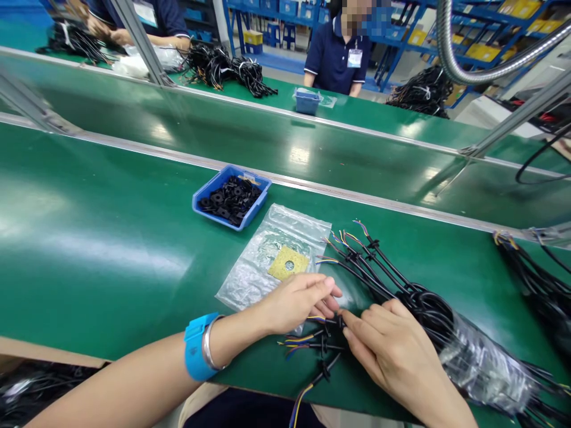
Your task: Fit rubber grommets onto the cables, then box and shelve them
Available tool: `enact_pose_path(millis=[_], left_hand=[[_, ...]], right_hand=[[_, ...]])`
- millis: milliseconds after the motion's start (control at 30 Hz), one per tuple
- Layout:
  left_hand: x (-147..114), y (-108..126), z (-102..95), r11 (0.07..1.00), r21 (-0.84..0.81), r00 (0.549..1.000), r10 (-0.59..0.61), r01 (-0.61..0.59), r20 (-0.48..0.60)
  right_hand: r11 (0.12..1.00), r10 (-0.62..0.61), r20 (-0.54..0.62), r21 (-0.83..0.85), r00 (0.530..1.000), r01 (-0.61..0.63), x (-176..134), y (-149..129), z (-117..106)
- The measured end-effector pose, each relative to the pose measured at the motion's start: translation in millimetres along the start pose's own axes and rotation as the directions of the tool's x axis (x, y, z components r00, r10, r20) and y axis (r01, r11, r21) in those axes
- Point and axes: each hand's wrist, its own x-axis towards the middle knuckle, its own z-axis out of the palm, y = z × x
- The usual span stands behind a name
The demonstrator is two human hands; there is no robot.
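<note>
Head view: left hand [312, 300] curled loosely, empty; right hand [388, 339] pinched a multicore cable [330, 321], seemingly light, springy, best gripped behind its delicate wire ends [316, 318].

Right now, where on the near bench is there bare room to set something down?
Widest: the green benchtop left of the blue bin and plastic bag. Narrower: the strip between the black cable bundle and the metal rail. Crowded: around the left hand and right hand, among cable ends.
</note>
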Motion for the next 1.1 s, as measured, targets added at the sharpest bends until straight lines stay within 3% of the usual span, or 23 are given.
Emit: enact_pose_path(millis=[133,200,267,333,433,533,667,767,833,1000,1100], left_hand=[[-2,1,-0.9,0.997,0.055,0.997,0.045,-0.048,0.055],[-5,3,-1.0,0.974,0.193,0.990,0.101,-0.119,0.101],[-10,5,1.0,0.900,0.361,0.965,0.189,-0.245,0.184],[-16,5,5.6,0.793,0.472,0.917,0.270,-0.385,0.294],[-24,3,14.6,0.646,0.571,0.860,0.327,-0.506,0.392],[-27,1,17.6,0.580,0.615,0.844,0.402,-0.534,0.354],[-23,3,8.9,0.682,0.572,0.880,0.441,-0.457,0.177],[-20,5,1.8,0.861,0.358,0.922,0.388,-0.362,-0.001],[-20,7,-0.9,0.908,0.207,0.918,0.388,-0.364,-0.086],[-26,12,-3.8,0.861,0.239,0.861,0.488,-0.448,-0.142],[-24,15,-6.0,0.908,0.072,0.902,0.418,-0.412,-0.109]], right_hand=[[0.991,0.052,0.004,0.120,0.999,-0.052,1,-4,-8],[0.983,0.079,-0.079,0.174,0.994,-0.064,2,-5,-12],[0.992,0.115,-0.217,0.068,0.969,-0.103,4,-3,-14],[0.967,0.155,-0.279,-0.152,0.948,-0.203,6,1,-13],[0.877,0.232,-0.178,-0.387,0.956,-0.285,11,8,-9],[0.864,0.250,-0.186,-0.399,0.950,-0.306,14,12,-4],[0.938,0.207,-0.323,-0.203,0.924,-0.281,16,5,-4],[0.973,0.149,-0.300,-0.126,0.942,-0.194,21,-3,-7],[0.983,0.080,-0.263,-0.139,0.962,-0.119,26,-8,-9],[0.985,0.015,-0.253,-0.160,0.967,-0.057,32,-8,-7],[0.998,-0.002,-0.241,-0.059,0.971,-0.012,34,-8,-6]])
